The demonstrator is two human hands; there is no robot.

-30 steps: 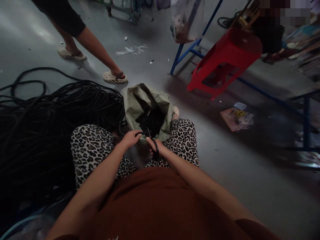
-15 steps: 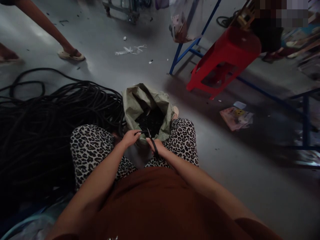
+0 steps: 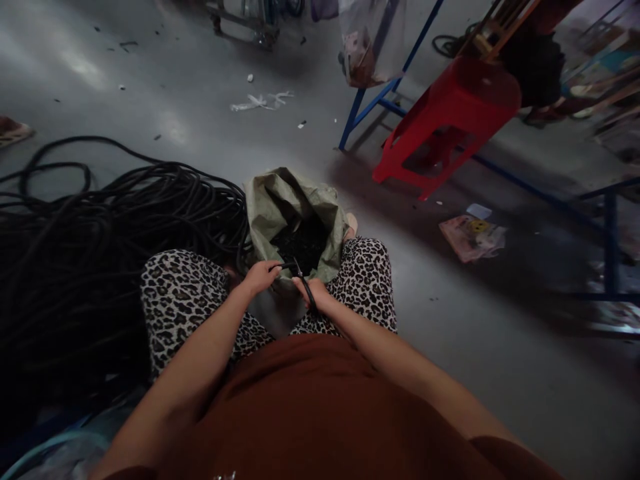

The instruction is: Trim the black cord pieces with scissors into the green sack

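Note:
Between my knees stands a greenish woven sack (image 3: 260, 220), its mouth open, with many small black pieces (image 3: 301, 243) inside. My left hand (image 3: 263, 277) pinches a black cord (image 3: 287, 265) near the sack's front rim. Wrapped around black-handled scissors (image 3: 311, 297) is my right hand (image 3: 315, 291). The scissor blades point up over the sack's mouth and meet the cord's end just right of my left fingers. Whether the blades are parted is too small to tell.
A big heap of black cord (image 3: 190, 200) lies on the floor at left. A red stool (image 3: 465, 100) and a blue metal frame (image 3: 353, 120) stand at right. Plastic packets (image 3: 470, 237) lie on the floor. A passer-by's foot (image 3: 14, 131) shows at far left.
The person walking at upper left has moved mostly out of view to the left. My hands, the scissors and the cord stay almost in the same place.

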